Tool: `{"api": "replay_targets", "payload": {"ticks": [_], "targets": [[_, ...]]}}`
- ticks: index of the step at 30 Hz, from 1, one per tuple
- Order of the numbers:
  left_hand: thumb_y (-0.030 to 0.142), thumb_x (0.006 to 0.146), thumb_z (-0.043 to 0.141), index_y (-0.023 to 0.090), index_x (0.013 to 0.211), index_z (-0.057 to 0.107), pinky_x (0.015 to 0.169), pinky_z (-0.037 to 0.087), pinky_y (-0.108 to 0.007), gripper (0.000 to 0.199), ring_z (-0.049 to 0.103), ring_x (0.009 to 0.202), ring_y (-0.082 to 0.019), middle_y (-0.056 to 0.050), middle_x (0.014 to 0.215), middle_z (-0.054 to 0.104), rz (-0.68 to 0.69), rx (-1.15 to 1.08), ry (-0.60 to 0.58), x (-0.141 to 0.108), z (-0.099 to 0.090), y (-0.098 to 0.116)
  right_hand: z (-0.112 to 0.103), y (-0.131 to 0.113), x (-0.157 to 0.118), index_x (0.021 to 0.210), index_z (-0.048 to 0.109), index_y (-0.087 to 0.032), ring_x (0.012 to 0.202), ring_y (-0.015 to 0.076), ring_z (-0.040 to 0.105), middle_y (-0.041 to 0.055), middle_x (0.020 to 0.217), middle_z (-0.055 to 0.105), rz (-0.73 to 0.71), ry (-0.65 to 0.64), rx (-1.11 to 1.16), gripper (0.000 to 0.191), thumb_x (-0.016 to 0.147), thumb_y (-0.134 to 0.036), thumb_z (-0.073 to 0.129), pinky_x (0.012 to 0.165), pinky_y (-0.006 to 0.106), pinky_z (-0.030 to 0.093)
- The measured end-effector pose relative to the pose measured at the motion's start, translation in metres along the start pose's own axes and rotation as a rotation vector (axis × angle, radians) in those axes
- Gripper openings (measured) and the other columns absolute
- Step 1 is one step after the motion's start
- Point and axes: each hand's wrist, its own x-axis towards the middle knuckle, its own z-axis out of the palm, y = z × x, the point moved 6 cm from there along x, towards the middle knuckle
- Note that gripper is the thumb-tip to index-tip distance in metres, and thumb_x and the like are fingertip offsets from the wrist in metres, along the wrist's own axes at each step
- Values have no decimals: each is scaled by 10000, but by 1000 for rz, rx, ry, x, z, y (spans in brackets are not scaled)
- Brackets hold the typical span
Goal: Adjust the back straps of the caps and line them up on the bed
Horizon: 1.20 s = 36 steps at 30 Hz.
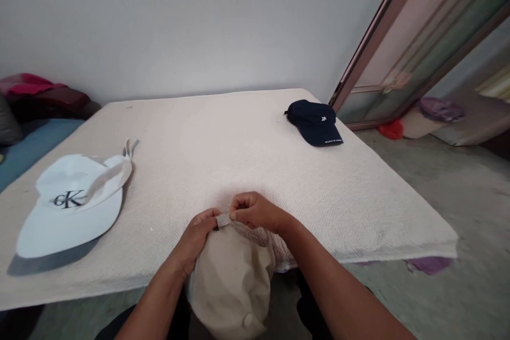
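A beige baseball cap (229, 276) hangs at the near edge of the table, its crown and top button toward me. My left hand (201, 231) grips the cap's rear edge beside the strap (223, 220), where a small dark buckle shows. Thumb and fingers of my right hand (255, 210) pinch the other end of that strap. The cap's peak is hidden. To the left lies a white cap (75, 191) with black letters, its strap end sticking up. A navy cap (313, 122) with a small white logo rests at the far right.
The table (223, 143) wears a cream textured cover and stands against a pale wall (179, 32). Behind its right side is a pink-framed glass door (394, 64). Dark red and pink items (43, 93) lie at the far left. Purple cloth (430, 264) shows below the right edge.
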Motion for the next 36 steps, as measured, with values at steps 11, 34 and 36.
{"api": "replay_targets", "payload": {"ticks": [11, 34, 36], "targets": [[267, 738, 655, 165, 801, 589, 481, 341, -202, 137, 476, 493, -86, 20, 623, 564, -23, -51, -35, -2, 7, 3, -1, 3, 0, 724, 562, -155, 444, 40, 333, -59, 534, 428, -11, 30, 29, 112, 738, -253, 615, 399, 177, 242], [269, 755, 614, 147, 871, 670, 697, 467, -302, 178, 615, 677, -184, -59, 742, 674, -4, -219, -110, -6, 19, 12, 5, -7, -7, 990, 590, -165, 547, 77, 460, -13, 663, 521, -92, -30, 134, 236, 859, -344, 510, 493, 201, 351], [280, 737, 626, 148, 835, 669, 703, 467, -305, 170, 615, 679, -188, -57, 737, 673, 9, -237, -87, -6, 16, 14, -1, -5, -9, 1000, 575, -163, 545, 85, 481, -10, 656, 539, -60, -14, 135, 258, 874, -367, 481, 513, 214, 374]]}}
